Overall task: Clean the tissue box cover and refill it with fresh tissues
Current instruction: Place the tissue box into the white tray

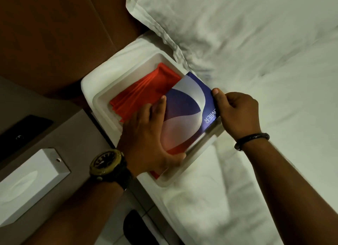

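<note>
Head view: the left hand (146, 135) grips the near long side of a blue, white and red tissue pack (184, 113), fingers laid over its top and thumb curled under its edge. The right hand (236, 113) pinches the pack's far edge between thumb and curled fingers. The pack sits tilted, partly inside the white tissue box cover (102, 98), which lies open side up on the white bed sheet (274, 153). Inside the cover, beside and under the pack, lies a folded red cloth (144, 92). A pillow (228, 25) lies just beyond the cover. On the bedside table (76, 127) rests a white tissue box (31, 182).
</note>
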